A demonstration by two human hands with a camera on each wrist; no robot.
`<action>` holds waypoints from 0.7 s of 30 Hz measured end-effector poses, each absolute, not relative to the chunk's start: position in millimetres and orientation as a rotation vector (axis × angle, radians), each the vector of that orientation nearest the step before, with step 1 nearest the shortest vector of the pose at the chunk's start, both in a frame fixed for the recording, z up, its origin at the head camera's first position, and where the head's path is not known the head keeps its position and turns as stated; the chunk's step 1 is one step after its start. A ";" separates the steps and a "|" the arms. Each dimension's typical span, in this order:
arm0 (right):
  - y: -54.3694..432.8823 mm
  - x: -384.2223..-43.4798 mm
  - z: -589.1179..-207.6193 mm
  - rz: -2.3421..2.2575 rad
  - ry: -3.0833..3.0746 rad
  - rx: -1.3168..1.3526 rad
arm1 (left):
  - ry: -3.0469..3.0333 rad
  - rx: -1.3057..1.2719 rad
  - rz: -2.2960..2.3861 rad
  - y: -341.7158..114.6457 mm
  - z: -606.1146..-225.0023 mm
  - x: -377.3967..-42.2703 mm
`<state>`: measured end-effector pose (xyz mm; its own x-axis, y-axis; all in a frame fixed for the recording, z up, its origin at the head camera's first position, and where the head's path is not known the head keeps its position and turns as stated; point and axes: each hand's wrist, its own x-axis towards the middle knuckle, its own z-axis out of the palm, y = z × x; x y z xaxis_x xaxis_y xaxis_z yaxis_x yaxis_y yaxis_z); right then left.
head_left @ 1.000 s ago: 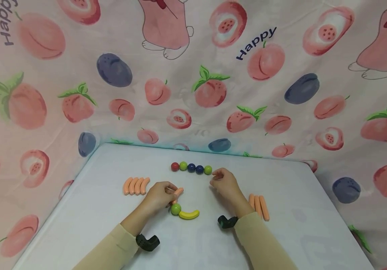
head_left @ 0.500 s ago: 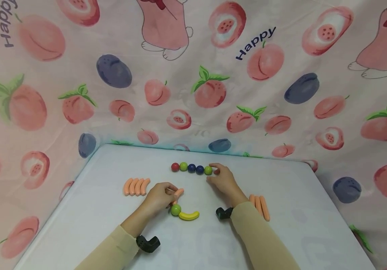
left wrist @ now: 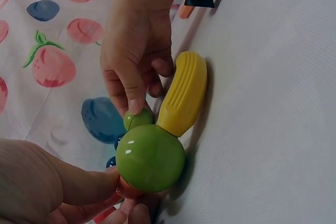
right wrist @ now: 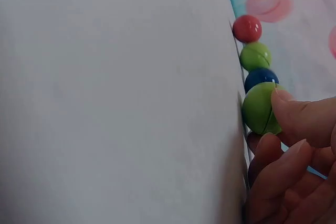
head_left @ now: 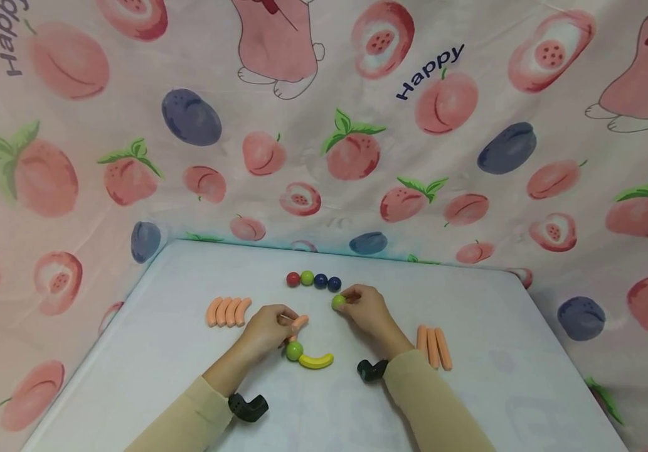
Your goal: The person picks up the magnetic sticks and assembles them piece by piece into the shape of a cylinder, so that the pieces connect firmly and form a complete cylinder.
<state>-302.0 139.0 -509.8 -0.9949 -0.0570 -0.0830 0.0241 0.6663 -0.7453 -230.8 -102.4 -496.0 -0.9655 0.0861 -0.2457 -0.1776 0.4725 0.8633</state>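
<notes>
My left hand [head_left: 267, 328] pinches a curved orange piece [head_left: 300, 322] between thumb and fingers. At the near end of that piece sits a green ball [head_left: 294, 351], and a yellow curved piece [head_left: 316, 361] touches the ball's right side. In the left wrist view the ball [left wrist: 150, 158] covers much of the orange piece. Further back, my right hand [head_left: 370, 309] pinches a second green ball [head_left: 338, 302], just in front of the row of balls. The right wrist view has this ball [right wrist: 260, 108] between the thumb and fingers.
Behind the hands, a red ball [head_left: 292, 279], a green ball [head_left: 307, 277] and two dark blue balls [head_left: 320, 281] form a row. Several curved orange pieces [head_left: 228, 312] lie at left. Straight orange sticks [head_left: 433, 347] lie beside the right forearm. A fruit-print cloth [head_left: 301, 157] hangs behind the table.
My right hand has reached the green ball at the row's right end, taken hold of it and drawn it nearer and slightly left. The left hand has stayed in place.
</notes>
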 end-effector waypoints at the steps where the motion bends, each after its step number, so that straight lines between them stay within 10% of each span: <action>1: 136.8 -299.7 -509.4 -1.238 2.774 -0.040 | 2.469 -0.080 1.491 -102.3 -496.4 -231.0; 21: 105.4 -276.3 -511.1 -1.249 2.679 -0.228 | 2.482 -0.085 1.509 -102.3 -499.2 -230.8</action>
<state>-276.3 105.4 -511.1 -0.9726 -0.2120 -0.0950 -0.0635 0.6360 -0.7691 -230.8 -102.3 -499.2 -0.9706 0.0722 -0.2294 -0.1705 0.4665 0.8679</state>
